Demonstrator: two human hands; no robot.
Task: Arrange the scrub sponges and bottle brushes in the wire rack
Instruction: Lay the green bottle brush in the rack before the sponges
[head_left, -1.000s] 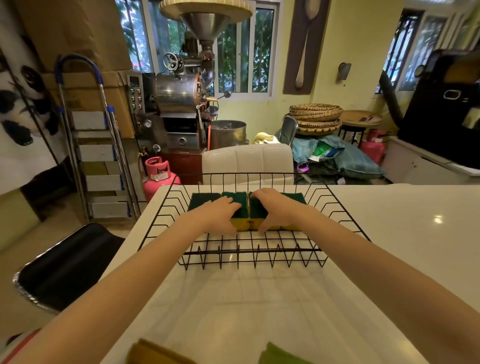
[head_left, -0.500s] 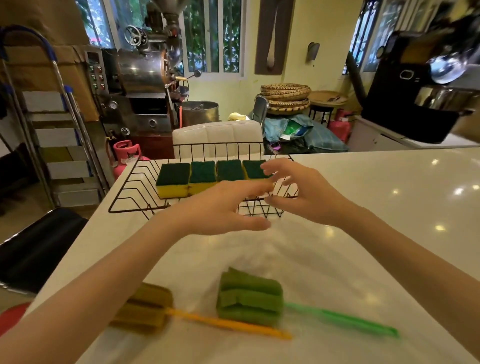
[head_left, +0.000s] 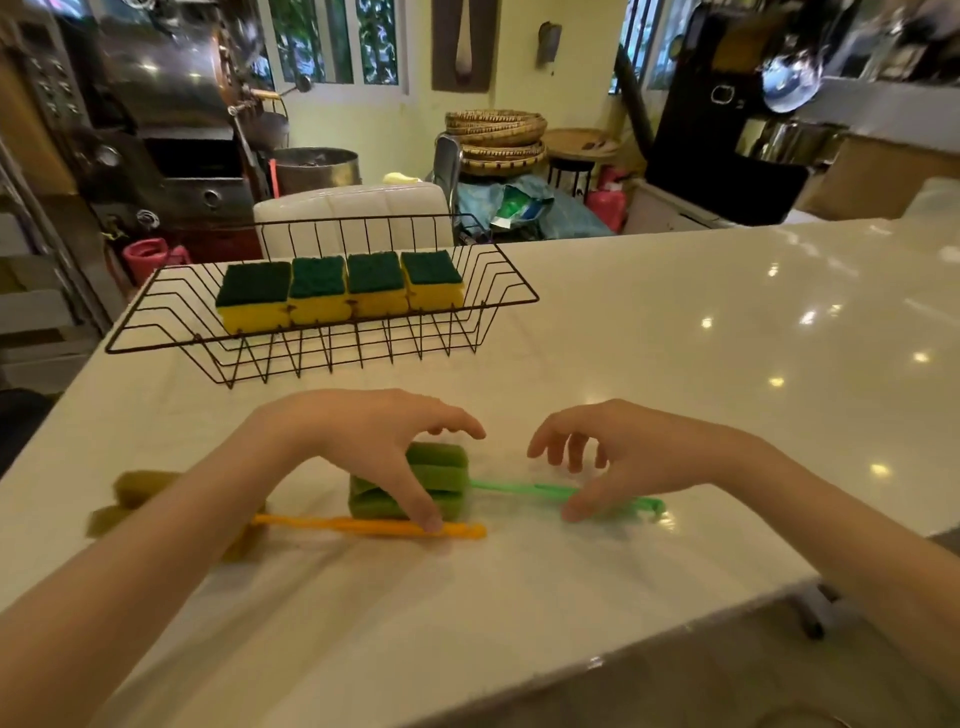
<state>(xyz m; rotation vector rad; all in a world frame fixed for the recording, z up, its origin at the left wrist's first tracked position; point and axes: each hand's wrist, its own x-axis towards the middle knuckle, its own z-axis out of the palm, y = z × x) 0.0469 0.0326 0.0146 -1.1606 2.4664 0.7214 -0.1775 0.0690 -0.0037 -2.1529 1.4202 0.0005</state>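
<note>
White table (head_left: 675, 332) carries a wire rack (head_left: 509, 291) near its far left corner, four sponges (head_left: 340, 288) touching in a row inside. Near the front edge lie a green brush (head_left: 441, 467) and an orange brush (head_left: 363, 526). Left hand (head_left: 374, 441) arches over the green one, thumb on the orange handle, fingers spread; right hand (head_left: 623, 457), fingers loose, thumb touching the green handle.

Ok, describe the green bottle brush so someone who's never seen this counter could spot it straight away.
Start at the black wire rack holding four scrub sponges on the white counter. Nearer the person, two brushes lie flat under the hands. The green bottle brush is the farther, right-hand one, with a green sponge head and handle; the orange bottle brush beside it has an orange handle.
</note>
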